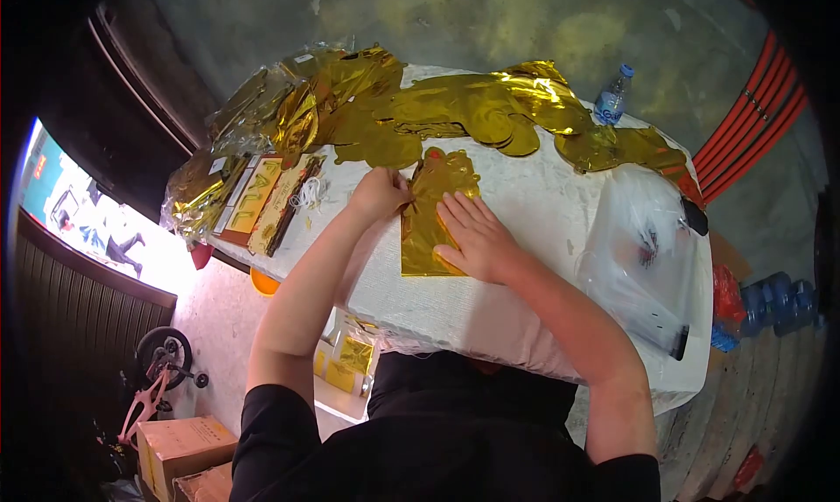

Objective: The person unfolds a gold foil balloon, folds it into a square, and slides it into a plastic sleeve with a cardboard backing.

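Observation:
A flat piece of gold foil [426, 239] lies on the white-covered table in front of me, with a small red spot near its top. My left hand [380, 195] is closed at the foil's upper left edge, its fingertips pinched together on that edge. Flat on the foil's right side rests my right hand [479, 238], its fingers spread. Beyond both hands, a pile of gold foil pieces [464, 104] stretches along the table's far side.
A water bottle [612, 96] stands at the back right. Clear plastic bags [637, 248] lie on the right. Cards [255, 196] and a white cord [309, 192] are at the left. Cardboard boxes [185, 449] and a small pink bicycle [150, 404] stand on the floor.

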`<state>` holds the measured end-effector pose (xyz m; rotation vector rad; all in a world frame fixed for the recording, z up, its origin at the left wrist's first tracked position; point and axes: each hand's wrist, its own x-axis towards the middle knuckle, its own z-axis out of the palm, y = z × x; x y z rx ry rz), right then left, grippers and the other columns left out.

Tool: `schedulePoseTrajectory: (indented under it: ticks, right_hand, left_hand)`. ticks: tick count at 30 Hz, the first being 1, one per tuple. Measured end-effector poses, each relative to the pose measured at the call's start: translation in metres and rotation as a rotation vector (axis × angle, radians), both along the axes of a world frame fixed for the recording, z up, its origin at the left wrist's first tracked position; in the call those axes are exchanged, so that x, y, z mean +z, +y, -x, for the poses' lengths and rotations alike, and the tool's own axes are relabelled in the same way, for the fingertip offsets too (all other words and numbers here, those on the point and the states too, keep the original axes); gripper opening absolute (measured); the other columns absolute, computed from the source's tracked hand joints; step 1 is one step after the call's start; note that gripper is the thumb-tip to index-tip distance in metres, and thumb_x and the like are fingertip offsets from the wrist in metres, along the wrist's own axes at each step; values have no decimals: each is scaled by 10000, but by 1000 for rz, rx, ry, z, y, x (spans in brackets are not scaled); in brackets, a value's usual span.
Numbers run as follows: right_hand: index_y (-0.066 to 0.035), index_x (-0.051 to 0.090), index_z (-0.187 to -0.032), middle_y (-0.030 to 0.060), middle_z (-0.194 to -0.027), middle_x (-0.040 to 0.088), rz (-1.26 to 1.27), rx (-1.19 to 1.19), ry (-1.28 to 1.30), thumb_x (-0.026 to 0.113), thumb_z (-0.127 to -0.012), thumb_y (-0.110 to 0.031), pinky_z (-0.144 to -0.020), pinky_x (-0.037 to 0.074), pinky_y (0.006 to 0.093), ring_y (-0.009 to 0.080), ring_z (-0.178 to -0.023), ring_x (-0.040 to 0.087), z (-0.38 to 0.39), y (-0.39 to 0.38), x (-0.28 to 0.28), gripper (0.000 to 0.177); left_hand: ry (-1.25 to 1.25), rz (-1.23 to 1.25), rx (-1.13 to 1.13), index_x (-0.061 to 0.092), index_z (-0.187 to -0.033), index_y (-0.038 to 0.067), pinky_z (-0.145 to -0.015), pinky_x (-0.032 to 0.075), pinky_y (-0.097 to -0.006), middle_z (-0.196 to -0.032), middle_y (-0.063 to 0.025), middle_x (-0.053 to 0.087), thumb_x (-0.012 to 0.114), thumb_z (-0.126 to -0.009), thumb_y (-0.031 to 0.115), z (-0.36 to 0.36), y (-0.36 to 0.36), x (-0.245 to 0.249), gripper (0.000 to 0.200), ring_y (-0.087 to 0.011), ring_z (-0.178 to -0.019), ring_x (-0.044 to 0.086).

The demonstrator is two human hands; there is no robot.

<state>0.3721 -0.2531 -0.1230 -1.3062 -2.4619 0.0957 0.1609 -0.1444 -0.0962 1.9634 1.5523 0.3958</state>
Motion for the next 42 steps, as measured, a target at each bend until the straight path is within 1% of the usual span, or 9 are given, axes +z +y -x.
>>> schedulePoseTrajectory:
  ticks: [9,11,12,15,25,30,36,37,42]
  right_hand:
    - [-1,354,-1393,182,-1436,368,92,-15,243,515,-923,-360,-1134,204,384,286,-1360,317,-8,6,-3,613]
    - [-13,404,-1349,148,-1307,484,245,-154,851,599,-890,-243,-1005,379,337,231,-1143,524,-21,9,-4,549]
    - [-13,404,-1349,148,-1307,484,249,-160,851,599,-890,-243,-1005,379,337,231,-1143,524,-29,11,-6,549]
    - [-8,421,-1307,106,-1120,550,372,-340,1047,655,-842,-165,-569,437,231,82,-647,522,-47,13,0,544]
    - [25,587,-975,16,-627,555,1053,-280,1080,674,-795,-117,-404,343,220,53,-486,468,-61,6,31,245]
    - [26,590,-794,22,-625,561,701,-280,951,648,-777,-75,-438,385,268,80,-496,481,-53,4,19,118]
    - [38,594,-922,6,-800,518,322,-237,648,614,-742,3,-647,432,270,102,-737,523,-48,-3,8,185]
    - [12,544,-802,131,-810,507,281,-221,688,581,-674,23,-634,442,376,330,-741,548,-45,-10,10,134]
    - [-26,494,-820,105,-846,498,-6,-18,417,578,-687,44,-621,451,348,312,-722,540,-47,-25,13,173]
  left_hand:
    - [-660,-94,124,607,-895,-11,-571,468,-253,-693,-30,600,693,-769,24,5,-6,-33,156,-105,-615,556]
    - [-713,-56,129,603,-937,-20,-568,461,-240,-704,-9,590,680,-791,9,6,-13,-34,168,-90,-620,547]
    - [-788,75,94,603,-954,-18,-570,448,-219,-719,-8,590,659,-818,-7,6,-20,-25,147,-79,-630,540]
    - [-858,256,32,607,-968,-8,-559,421,-193,-734,-4,593,634,-849,-22,5,-38,-11,123,-62,-630,525]
    - [-894,372,-43,599,-1057,6,-557,394,-183,-726,17,579,642,-833,-34,-3,-56,-9,231,-49,-602,477]
    - [-694,72,-63,574,-1146,-27,-592,419,-199,-729,27,544,647,-826,-36,-7,-67,-10,329,-46,-614,458]
    - [-313,-300,-213,579,-1114,-16,-635,449,-243,-721,-35,534,673,-798,6,-7,-86,9,330,-108,-653,522]
    - [-272,-372,-239,588,-1066,-8,-647,459,-263,-730,-67,539,673,-787,10,-7,-88,9,292,-147,-669,554]
    - [-68,-666,-520,568,-888,27,-672,488,-343,-811,-101,580,652,-689,-23,4,-84,5,221,-269,-764,581]
